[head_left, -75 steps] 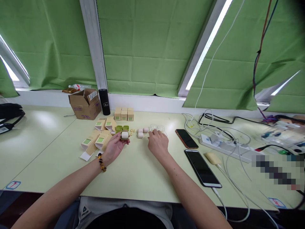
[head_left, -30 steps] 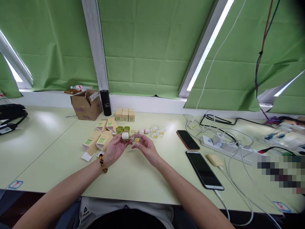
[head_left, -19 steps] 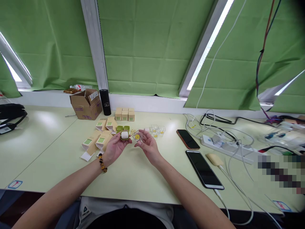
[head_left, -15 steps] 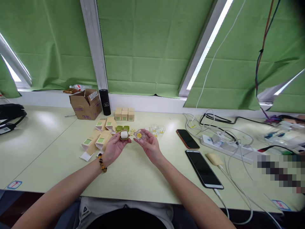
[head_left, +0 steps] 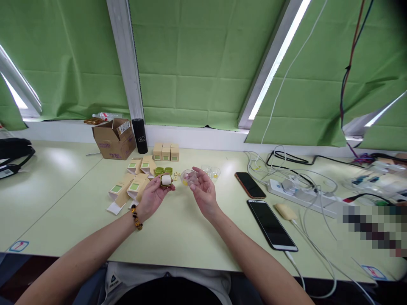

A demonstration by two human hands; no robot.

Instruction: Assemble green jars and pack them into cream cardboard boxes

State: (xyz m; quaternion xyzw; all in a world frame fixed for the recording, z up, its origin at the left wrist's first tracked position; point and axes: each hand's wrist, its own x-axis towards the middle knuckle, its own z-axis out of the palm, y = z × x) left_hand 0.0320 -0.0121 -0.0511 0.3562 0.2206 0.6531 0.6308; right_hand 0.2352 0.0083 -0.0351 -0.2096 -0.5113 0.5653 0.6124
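Observation:
My left hand (head_left: 154,195) is closed around a small dark green case with a white roll-like piece (head_left: 165,180) in it. To its right, my right hand (head_left: 205,191) pinches a small clear plastic box (head_left: 188,177) that has a yellow patch. Just behind my hands lie green case parts (head_left: 163,171) and a few tiny yellow pieces (head_left: 177,174). More clear plastic boxes (head_left: 215,173) with yellow marks sit beyond my right hand. Left of my left hand are opened cardboard packets (head_left: 121,189) with green labels.
Small closed boxes (head_left: 166,151) stand at the back beside a black bottle (head_left: 140,135) and an open carton (head_left: 114,140). On the right are two phones (head_left: 272,224), a power strip (head_left: 302,197) and tangled cables.
My right hand has turned the clear plastic box, so its side now shows, and moved slightly right. My left hand holds nearly still with the green case.

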